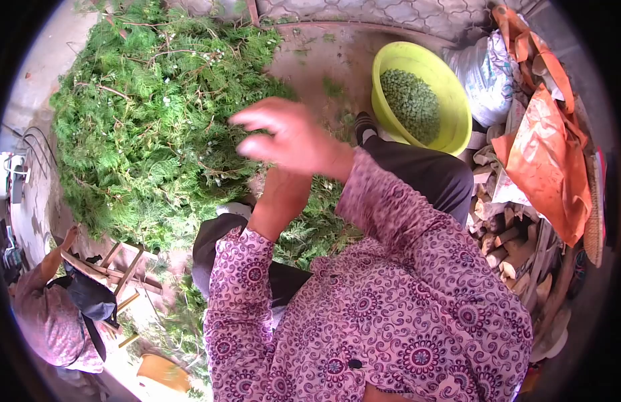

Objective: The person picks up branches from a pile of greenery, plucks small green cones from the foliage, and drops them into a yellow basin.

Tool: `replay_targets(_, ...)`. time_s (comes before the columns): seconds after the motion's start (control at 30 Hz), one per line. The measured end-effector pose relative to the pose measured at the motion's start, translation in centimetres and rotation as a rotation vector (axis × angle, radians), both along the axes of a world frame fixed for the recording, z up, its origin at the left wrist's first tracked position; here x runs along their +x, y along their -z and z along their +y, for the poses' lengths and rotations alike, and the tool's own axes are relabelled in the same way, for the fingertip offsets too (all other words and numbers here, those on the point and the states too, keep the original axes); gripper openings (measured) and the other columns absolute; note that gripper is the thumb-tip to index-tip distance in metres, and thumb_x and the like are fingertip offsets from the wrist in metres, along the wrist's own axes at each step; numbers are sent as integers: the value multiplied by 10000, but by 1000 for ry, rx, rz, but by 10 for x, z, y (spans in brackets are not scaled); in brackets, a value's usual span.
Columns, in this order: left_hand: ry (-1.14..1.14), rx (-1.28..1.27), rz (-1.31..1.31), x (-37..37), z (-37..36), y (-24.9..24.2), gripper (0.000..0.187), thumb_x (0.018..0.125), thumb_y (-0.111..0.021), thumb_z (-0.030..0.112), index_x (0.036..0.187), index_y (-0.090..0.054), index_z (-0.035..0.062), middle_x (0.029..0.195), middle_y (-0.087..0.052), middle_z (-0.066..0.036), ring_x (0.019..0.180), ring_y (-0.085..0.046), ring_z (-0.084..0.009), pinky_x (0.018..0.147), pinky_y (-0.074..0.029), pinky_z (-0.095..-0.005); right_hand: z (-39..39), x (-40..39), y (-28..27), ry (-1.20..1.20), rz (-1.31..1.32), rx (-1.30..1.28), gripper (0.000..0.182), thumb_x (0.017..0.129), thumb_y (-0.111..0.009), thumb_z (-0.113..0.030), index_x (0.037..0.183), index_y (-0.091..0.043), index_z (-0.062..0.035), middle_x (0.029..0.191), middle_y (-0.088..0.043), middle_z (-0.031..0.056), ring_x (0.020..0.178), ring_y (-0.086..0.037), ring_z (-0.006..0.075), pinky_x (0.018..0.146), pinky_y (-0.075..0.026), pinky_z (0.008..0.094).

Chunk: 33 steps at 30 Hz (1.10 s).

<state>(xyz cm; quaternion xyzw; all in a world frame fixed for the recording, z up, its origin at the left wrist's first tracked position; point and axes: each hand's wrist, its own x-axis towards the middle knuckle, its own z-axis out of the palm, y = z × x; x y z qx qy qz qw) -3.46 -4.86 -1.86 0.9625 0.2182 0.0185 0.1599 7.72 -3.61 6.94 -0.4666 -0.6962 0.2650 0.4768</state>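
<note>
My right hand [283,137] is above the pile of green leafy branches [143,134], blurred, its fingers apart with nothing visible between them. Just below it in the view is my left hand [283,194], partly covered by my right hand and wrist; its fingers are hidden. Small pale cones or berries dot the branches. At the upper right, a yellow-green tub [459,127] holds many small green pieces [409,106].
My bent legs frame the branches. On the right are a white sack [484,80], an orange bag [548,167] and chopped wood [514,248]. At the lower left, another person [52,321] is beside a wooden frame [126,271] and an orange container [163,372].
</note>
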Motion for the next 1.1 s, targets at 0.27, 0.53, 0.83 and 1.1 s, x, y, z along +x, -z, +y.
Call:
replay_targets(0.27,7,42,151,10,0,-29,245,707,-634,213,861,-528,54,763,-555,-111,758,-557,-282,648,-413,-393,-154,92,237,-216,-867,-1213,306,718,-584,-223,975,-611,-58,961,-584,188,914,-557,339,792,-446,445)
replay_targets(0.53,-38,68,43,19,9,-40,83,732,-553,125,787,-513,78,692,-515,-63,680,-537,-232,594,-375,-359,-180,58,267,-287,-891,-1383,307,827,-511,-123,1130,-537,-82,1172,-460,178,1042,-485,324,819,-433,457)
replay_targets(0.83,-51,-66,242,31,6,-45,309,709,-638,181,960,-514,51,796,-554,-115,790,-547,-286,668,-404,-393,-183,73,278,-330,-1123,-1016,226,761,-585,-73,984,-573,-45,956,-527,147,861,-527,300,736,-428,451)
replay_targets(1.1,-101,-46,199,18,14,-49,298,707,-635,191,950,-524,57,793,-562,-127,785,-558,-301,676,-419,-405,-161,93,242,-284,-1195,-914,225,721,-577,-61,945,-566,-79,888,-536,134,862,-538,281,723,-409,418)
